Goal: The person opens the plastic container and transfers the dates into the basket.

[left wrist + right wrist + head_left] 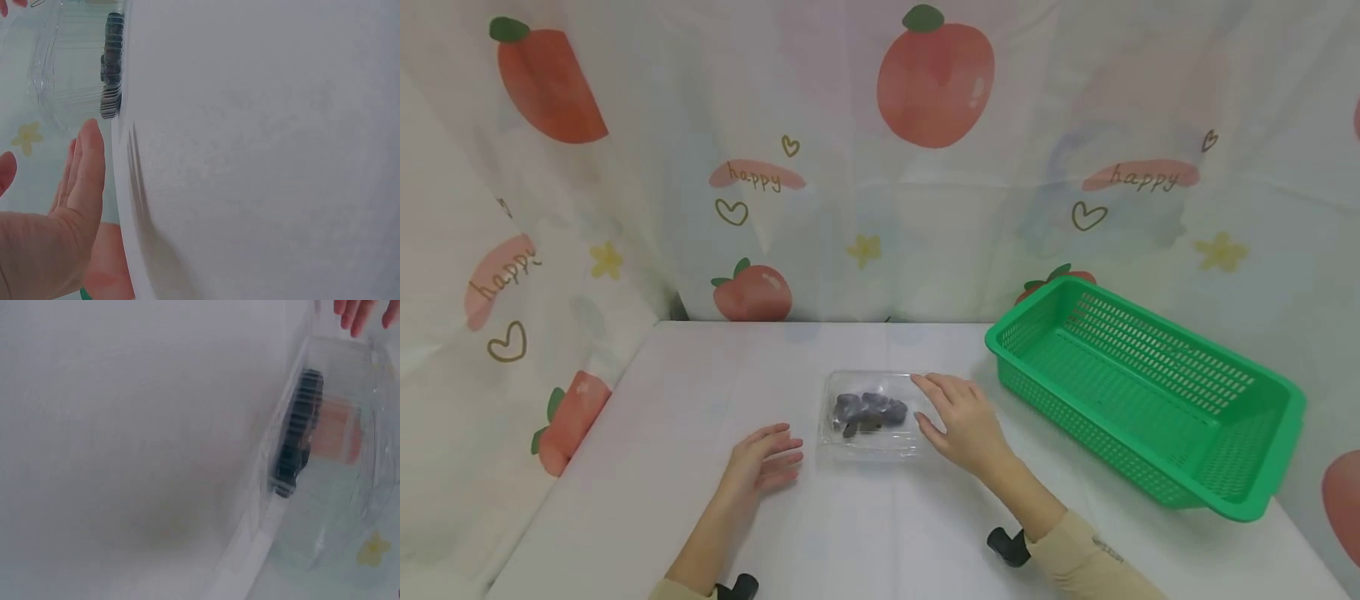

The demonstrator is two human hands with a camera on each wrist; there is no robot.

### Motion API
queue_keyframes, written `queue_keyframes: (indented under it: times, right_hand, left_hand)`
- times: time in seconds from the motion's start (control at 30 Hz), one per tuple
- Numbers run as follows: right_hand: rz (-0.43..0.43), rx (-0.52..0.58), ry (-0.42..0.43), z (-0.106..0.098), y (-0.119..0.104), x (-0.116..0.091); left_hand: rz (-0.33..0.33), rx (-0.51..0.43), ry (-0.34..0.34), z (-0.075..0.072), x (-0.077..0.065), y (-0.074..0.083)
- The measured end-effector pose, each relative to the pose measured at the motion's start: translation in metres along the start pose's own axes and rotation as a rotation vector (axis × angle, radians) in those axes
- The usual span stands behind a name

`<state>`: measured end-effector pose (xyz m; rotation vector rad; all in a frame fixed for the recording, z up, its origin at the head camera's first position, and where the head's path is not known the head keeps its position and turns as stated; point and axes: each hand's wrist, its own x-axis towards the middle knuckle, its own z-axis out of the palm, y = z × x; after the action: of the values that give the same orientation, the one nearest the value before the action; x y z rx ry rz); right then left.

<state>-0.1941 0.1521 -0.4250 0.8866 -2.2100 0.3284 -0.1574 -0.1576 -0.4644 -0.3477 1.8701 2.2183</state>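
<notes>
A clear plastic box [880, 446] lies on the white table, with several dark, lumpy pieces [868, 410] inside; their kind is hard to make out. My right hand [966, 421] is at the box's right side, thumb and fingers spread apart near its edge. Whether those fingertips touch the plastic, I cannot tell. To the left of the box, my left hand [762, 462] holds nothing, its fingers loosely extended towards it with a gap between. In the left wrist view, the left hand [62, 212] has straight fingers. The right wrist view shows the box [337, 506] but not the right hand.
A green perforated plastic basket [1150, 492] stands on the right part of the white table [647, 467], angled, with nothing visible inside. A cloth printed with fruit and hearts [850, 200] hangs behind the table and along its left side.
</notes>
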Motion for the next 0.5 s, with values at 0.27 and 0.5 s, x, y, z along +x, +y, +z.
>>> queue_keyframes:
  times: [0.27,0.5]
  right_hand:
    - [-0.083,0.015,-0.068,0.022,-0.029,0.016]
    - [-0.167,0.006,-0.105,0.037,-0.048,0.028]
  left_hand:
    - [-0.103,0.004,-0.09,0.004,0.0,-0.005]
    - [-0.212,-0.034,-0.178,0.008,0.008,-0.008]
